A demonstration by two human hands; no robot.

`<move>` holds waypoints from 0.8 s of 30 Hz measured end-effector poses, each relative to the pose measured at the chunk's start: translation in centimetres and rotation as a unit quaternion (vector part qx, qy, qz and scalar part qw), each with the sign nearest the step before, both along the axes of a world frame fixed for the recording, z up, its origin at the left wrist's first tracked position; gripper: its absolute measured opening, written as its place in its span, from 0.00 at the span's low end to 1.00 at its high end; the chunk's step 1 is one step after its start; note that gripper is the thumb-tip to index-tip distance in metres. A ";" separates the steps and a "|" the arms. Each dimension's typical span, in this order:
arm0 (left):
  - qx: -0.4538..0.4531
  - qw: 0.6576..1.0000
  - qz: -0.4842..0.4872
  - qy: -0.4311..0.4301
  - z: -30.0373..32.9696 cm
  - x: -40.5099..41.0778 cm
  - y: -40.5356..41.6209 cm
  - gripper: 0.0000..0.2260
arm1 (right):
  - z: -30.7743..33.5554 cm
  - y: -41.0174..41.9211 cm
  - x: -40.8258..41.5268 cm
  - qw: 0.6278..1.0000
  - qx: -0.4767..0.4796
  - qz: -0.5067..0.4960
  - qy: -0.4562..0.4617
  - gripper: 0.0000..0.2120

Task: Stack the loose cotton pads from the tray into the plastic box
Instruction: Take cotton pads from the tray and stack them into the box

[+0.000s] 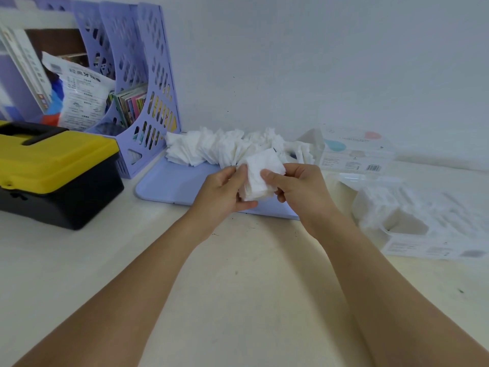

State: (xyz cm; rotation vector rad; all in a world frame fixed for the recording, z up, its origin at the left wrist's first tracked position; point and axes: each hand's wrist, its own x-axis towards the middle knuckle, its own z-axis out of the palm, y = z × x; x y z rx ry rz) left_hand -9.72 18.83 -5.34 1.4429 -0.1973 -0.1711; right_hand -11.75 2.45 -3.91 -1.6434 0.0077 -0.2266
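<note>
Gripping a stack of cotton pads (260, 176) between them, left hand (222, 193) and right hand (299, 189) hover over the tray (169, 184).

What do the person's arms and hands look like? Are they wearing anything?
Both arms are bare all the way up to where the picture ends: no sleeves show. The left hand and the right hand wear no gloves, and no rings, watch or bracelets can be seen on the fingers or wrists. The fingernails that show look short and unpainted. There are no marks or drawings on the arms.
</note>
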 end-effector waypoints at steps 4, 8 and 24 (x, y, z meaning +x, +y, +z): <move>0.007 0.999 -0.032 -0.014 0.0 -0.1 0.1 0.16 | 0.0 0.1 -0.2 0.999 -0.025 -0.023 -0.002 0.15; 0.030 0.998 -0.044 -0.025 -0.4 0.2 0.5 0.17 | 0.1 0.1 0.0 0.998 -0.053 -0.030 -0.022 0.22; 0.005 1.000 0.004 0.028 -0.6 0.5 0.3 0.12 | 0.6 0.1 -0.2 0.988 -0.050 -0.119 -0.091 0.11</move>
